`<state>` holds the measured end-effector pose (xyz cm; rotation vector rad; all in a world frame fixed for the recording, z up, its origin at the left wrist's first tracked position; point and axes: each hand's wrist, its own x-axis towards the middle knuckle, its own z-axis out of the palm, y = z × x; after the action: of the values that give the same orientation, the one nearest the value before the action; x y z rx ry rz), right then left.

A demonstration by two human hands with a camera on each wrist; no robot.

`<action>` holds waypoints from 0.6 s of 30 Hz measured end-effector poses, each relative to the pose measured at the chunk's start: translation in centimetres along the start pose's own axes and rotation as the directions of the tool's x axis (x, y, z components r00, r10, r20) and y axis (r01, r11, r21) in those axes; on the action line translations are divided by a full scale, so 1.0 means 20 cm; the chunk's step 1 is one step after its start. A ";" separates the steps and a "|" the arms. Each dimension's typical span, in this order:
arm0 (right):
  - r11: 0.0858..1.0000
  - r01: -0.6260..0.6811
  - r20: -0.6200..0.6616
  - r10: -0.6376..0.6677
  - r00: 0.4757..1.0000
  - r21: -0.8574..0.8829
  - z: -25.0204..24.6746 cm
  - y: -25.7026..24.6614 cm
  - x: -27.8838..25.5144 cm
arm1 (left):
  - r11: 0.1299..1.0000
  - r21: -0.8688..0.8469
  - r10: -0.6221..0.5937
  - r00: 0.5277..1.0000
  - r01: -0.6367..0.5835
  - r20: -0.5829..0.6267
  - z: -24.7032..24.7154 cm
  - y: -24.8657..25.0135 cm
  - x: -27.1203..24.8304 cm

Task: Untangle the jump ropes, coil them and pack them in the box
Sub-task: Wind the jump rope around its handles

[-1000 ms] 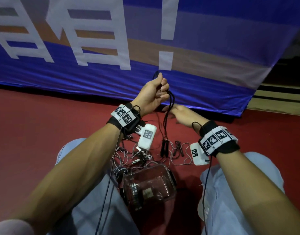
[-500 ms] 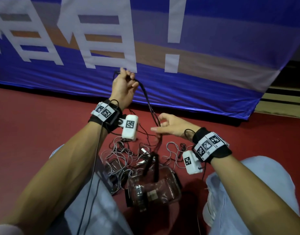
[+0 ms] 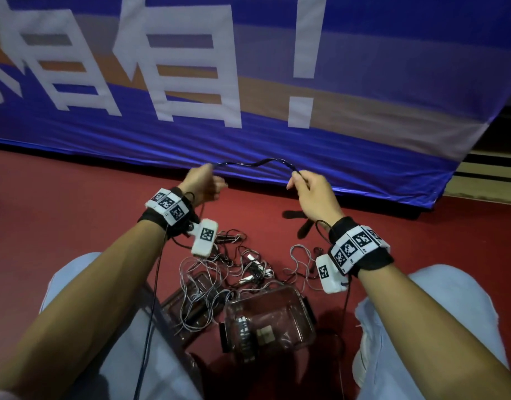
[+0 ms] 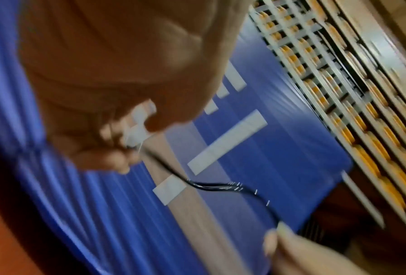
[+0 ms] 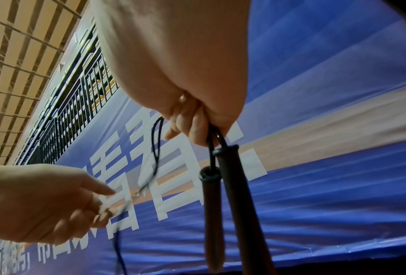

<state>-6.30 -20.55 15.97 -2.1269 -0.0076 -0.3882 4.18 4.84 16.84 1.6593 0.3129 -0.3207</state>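
Note:
A doubled black jump rope spans the air between my two hands in front of the blue banner. My left hand pinches one end of the span; its fingers are curled on the cord. My right hand grips the other end, and the rope's two black handles hang below its fingers. In the head view the handles dangle under that hand. A tangle of grey and white ropes lies on the red floor between my knees, beside the clear plastic box.
A clear lid or tray lies under the tangle, left of the box. The blue banner stands close ahead. Red floor runs to the left and right. My knees flank the pile.
My left hand came down from its raised spot while my right hand rose from the pile. The hands drew apart, pulling the black rope level, and its handles now hang off the floor.

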 end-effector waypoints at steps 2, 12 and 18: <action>1.000 0.013 -0.036 -0.013 0.999 0.000 0.00 0.00 0.01 | 0.899 0.426 0.101 0.995 -0.100 0.021 0.03 -0.04 -0.05; 1.000 0.008 0.117 -0.011 0.993 0.022 0.09 -0.10 -0.07 | 0.560 0.411 0.529 0.692 -0.719 0.491 0.29 -0.05 -0.25; 0.997 -0.037 0.086 0.030 0.996 0.072 0.06 -0.08 -0.06 | 0.727 0.305 0.379 0.730 -0.616 0.569 0.34 -0.09 -0.30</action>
<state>-7.30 -18.47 16.35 -2.0666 -0.0347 -0.2734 -2.23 -1.88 16.74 2.0008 -0.6621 -0.3813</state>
